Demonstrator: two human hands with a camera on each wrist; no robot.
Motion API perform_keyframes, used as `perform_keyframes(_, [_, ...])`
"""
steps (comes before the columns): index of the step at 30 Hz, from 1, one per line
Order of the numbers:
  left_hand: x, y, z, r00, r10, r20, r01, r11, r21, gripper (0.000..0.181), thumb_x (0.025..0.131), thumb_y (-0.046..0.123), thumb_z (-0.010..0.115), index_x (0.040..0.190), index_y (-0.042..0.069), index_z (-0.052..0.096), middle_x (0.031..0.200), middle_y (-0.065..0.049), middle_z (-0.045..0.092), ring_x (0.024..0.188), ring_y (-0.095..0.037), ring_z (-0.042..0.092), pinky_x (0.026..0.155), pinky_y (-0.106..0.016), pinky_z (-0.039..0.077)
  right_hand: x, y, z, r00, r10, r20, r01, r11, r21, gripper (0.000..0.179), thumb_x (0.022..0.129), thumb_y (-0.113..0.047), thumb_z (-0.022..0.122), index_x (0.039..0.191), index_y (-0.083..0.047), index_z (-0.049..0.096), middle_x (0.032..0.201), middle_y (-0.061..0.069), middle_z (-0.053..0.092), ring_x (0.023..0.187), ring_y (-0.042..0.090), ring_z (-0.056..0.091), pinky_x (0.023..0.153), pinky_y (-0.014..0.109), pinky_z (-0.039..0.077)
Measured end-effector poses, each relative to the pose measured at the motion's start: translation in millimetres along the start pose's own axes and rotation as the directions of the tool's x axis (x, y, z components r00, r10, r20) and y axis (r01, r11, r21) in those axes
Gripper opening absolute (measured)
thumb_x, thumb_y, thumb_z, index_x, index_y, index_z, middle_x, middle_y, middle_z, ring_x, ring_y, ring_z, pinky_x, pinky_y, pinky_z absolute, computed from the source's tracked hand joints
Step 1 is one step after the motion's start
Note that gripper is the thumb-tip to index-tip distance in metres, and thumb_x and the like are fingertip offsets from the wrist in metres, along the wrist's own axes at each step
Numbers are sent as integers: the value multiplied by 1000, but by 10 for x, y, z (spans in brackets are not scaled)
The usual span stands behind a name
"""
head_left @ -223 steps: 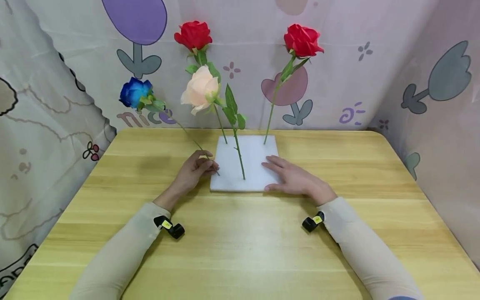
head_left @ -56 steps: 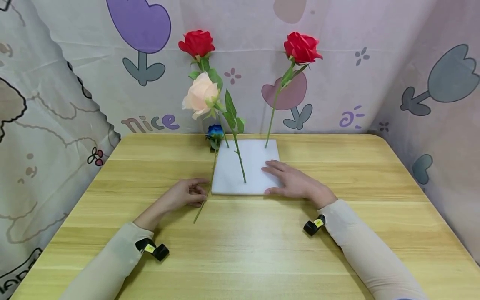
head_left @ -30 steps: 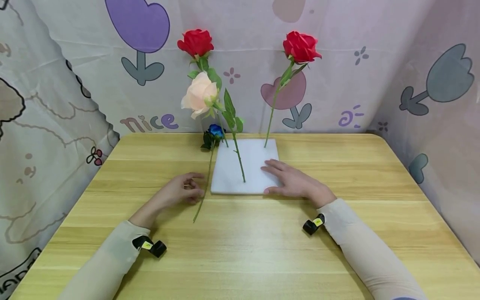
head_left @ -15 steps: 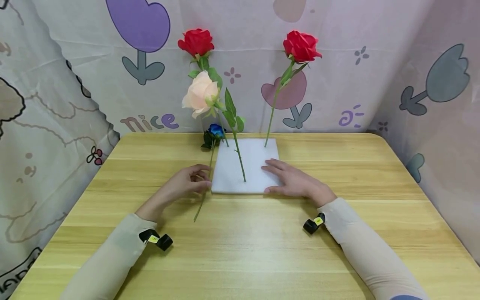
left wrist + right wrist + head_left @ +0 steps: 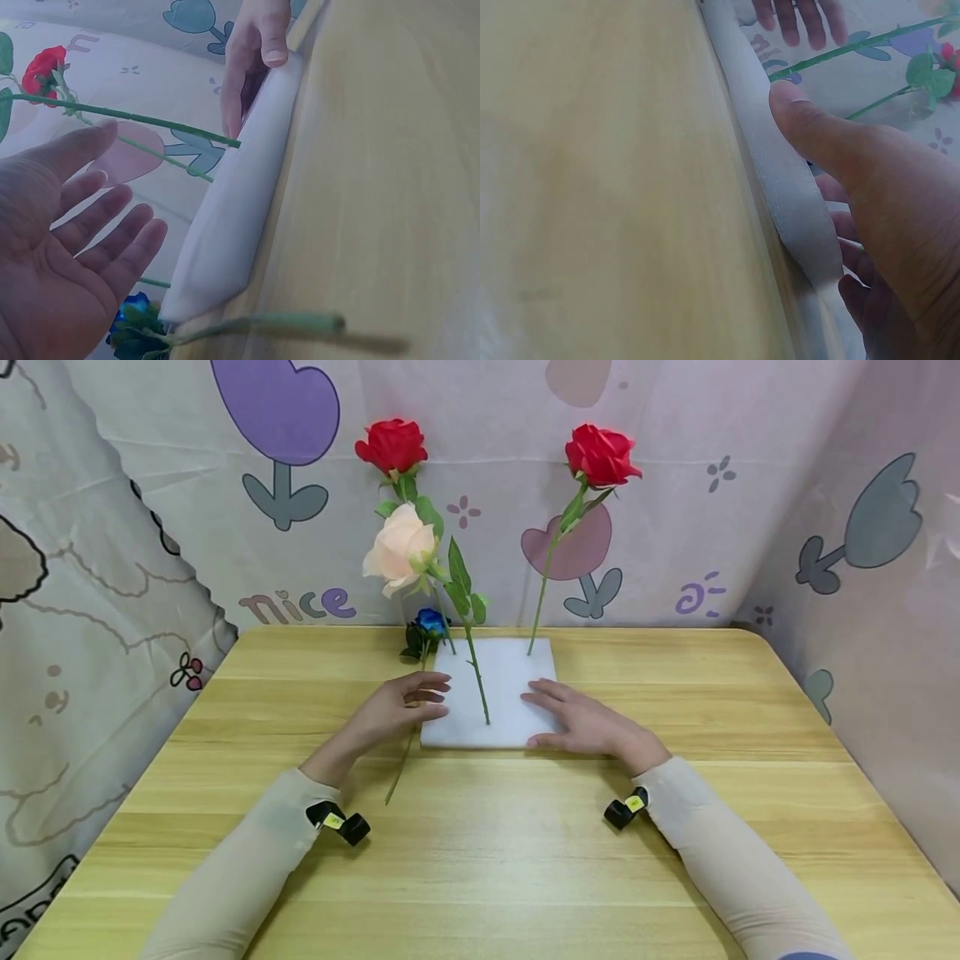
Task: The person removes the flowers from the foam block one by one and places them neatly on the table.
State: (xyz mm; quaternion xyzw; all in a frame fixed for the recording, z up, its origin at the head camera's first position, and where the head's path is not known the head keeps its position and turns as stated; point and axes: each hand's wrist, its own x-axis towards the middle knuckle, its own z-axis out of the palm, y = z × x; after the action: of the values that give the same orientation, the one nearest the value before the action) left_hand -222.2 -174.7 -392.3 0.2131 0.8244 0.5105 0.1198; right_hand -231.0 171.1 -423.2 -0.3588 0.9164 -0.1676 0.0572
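Observation:
A white foam board lies on the table with two red roses and a peach rose standing in it by their stems. Along its left side a blue rose lies on the tabletop, bloom toward the back. My left hand hovers over that stem and the board's left edge, fingers apart and nothing between them, as the left wrist view also shows. My right hand rests on the board's right edge, its thumb at the front corner in the right wrist view.
The wooden table extends around the board. Behind it hangs a printed cloth with flower drawings, which also covers both sides. The upright stems rise between the two hands.
Earlier my left hand held the blue rose at the board's left edge. The rose now lies on the table, released, and the left hand has moved right toward the board. My right hand stays put.

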Motion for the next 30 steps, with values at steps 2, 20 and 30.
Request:
perform_keyframes(2, [50,6,35,1000,20,12,-20,1000,-19,62,89,33,74,140,6,51,133,-16,57,119,-25,57,97,-40,51,0,1,5,1000,2,1,-2,1000,0,86,88,-69,53,154,-18,32,161,8,19,147,26,16,118,45,21])
perform_keyframes(20, [348,17,374,992,83,92,-70,988,-136,54,92,13,70,139,-2,48,127,-20,58,117,-28,58,98,-36,50,1,-19,-18,1000,2,0,-2,1000,1,86,88,-68,54,154,-17,32,161,9,20,147,26,16,118,44,21])
perform_keyframes(30, [368,-53,518,986,131,100,-115,982,-149,41,94,13,68,130,-3,56,119,-18,63,112,-24,61,93,-31,53,6,-21,11,1000,7,-8,-7,1000,8,86,88,-68,55,154,-18,33,161,8,21,147,27,17,117,46,23])
